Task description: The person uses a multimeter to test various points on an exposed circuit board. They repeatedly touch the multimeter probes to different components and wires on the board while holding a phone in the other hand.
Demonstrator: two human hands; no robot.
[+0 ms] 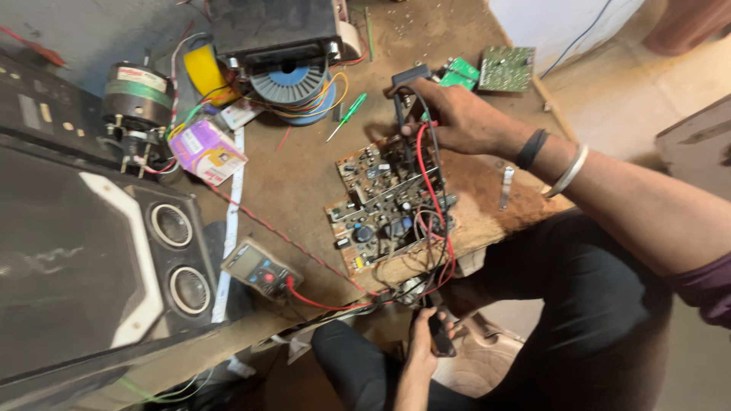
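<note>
Cluttered brown workbench [304, 164], dusty and scuffed, seen from above with pale floor beyond its far edge. Right hand [457, 114] reaching in from the right, fingers curled around a dark probe-like tool [401, 103] whose tip stands on the far end of a bare circuit board [392, 202]; black band and pale bangle on the wrist. Circuit board lying flat near the front edge of the bench, crowded with small parts, red and black wires [434, 221] looping over its right side. Left hand [426, 339] low beneath the bench edge, between dark-trousered knees, closed around a small black object [440, 335]; what kind, hard to tell. Left of the board, a grey multimeter [257, 268] face up, a red lead running from it towards the board. Farther left, a black speaker cabinet [91, 251] with two round cones. Behind, a purple box [207, 152], a small motor [137, 103], a blue wire spool [293, 80], a green screwdriver [349, 114]. Two green boards [502, 68] at the far right corner.
</note>
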